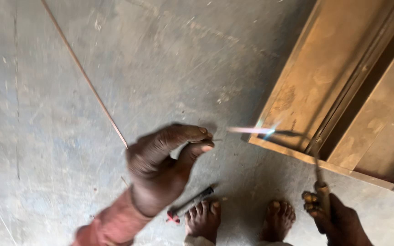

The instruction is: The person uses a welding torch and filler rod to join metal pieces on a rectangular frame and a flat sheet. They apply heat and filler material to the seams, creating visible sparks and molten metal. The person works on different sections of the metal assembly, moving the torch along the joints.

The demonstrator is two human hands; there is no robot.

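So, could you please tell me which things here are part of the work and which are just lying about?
In use:
left hand, pinching thin rod
right hand, holding torch
flame
rusty metal frame

Lying about:
dark tool with red end on floor

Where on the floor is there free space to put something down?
The concrete floor left of the thin rod is bare, as is the patch above the left hand, between rod and rusty metal frame. It is crowded low down: feet, dark tool, right hand with torch.
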